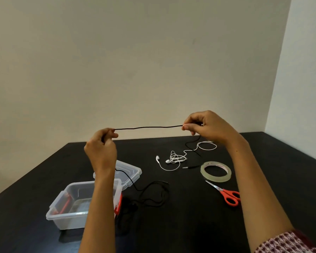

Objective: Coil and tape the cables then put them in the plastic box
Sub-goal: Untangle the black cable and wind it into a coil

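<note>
Both grips, left hand point(100, 150) and right hand point(206, 126), pinch a black cable point(148, 127) taut above the black table point(190, 216).

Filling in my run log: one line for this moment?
stage: straightening | left hand, right hand: pinch black cable taut | plastic box: open | tape: untouched

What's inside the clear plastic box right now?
No cable visible inside the plastic box; only its red latch parts show through. The left forearm covers its right side, so that part is hidden.

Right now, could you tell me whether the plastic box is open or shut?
Open. The plastic box has no cover on it, and its clear lid lies on the black table just behind it.
</note>
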